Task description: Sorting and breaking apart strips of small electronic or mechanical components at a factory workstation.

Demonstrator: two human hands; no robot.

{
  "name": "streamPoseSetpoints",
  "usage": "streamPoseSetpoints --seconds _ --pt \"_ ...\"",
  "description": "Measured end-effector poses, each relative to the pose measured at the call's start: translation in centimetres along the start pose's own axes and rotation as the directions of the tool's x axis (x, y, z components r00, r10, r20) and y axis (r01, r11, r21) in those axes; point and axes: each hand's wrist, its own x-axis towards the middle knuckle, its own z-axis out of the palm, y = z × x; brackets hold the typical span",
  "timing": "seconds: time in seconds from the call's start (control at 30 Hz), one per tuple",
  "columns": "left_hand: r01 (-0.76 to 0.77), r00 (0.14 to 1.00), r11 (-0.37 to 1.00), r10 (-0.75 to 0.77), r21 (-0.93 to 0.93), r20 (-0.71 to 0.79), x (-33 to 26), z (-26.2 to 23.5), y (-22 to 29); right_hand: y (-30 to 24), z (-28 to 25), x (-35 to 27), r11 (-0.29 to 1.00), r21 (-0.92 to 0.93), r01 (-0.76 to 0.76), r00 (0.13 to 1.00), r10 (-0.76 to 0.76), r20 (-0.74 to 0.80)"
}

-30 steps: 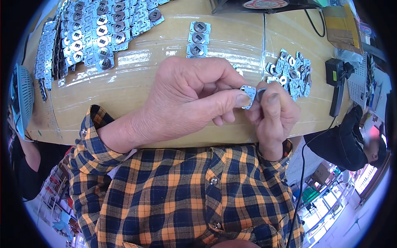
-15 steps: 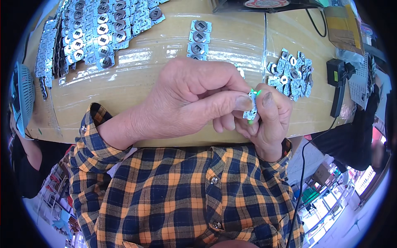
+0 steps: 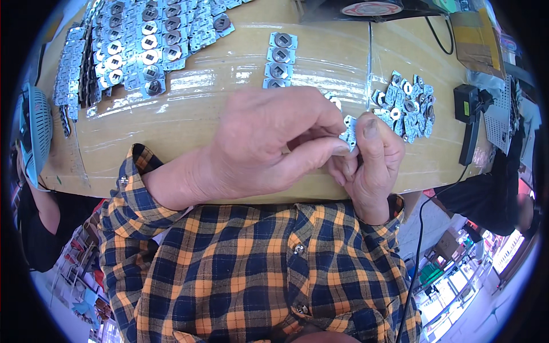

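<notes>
A small circuit board (image 3: 350, 132) is held up over the near part of the table, between my two hands. My right hand (image 3: 377, 157) is closed on its right side, thumb up and fingers curled beneath. My left hand (image 3: 263, 143) reaches across from the left; its index fingertip and thumb tip touch the board's left and lower edges, with a gap between the two digits. Part of the board is hidden by the fingers. Behind my left hand lies a column of joined boards with round battery holders (image 3: 279, 55), its near end covered.
Rows of joined boards (image 3: 150, 43) cover the far left. Loose boards (image 3: 409, 108) are heaped at the right, near a black adapter (image 3: 468, 103) with a cable. A blue basket (image 3: 37, 131) stands at the left edge, a cardboard box (image 3: 477, 43) at the far right.
Green lights glowing on the board earlier no longer show. My left thumb has slid off the board's face to its lower edge, and the left fingers have spread somewhat.
</notes>
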Motion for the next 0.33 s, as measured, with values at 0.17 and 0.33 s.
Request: streamPoseSetpoints --seconds 0.17,0.33 --pt "-0.15 0.982 0.988 0.145 -0.029 -0.124 -0.6 1.7 -1.2 0.2 -0.9 -0.9 0.992 0.101 -0.075 0.996 0.078 -0.031" --pt "-0.072 0.996 0.996 0.069 -0.049 -0.05 -0.8 1.3 -0.7 0.3 -1.7 -0.7 0.972 -0.234 0.036 0.999 -0.044 -0.027"
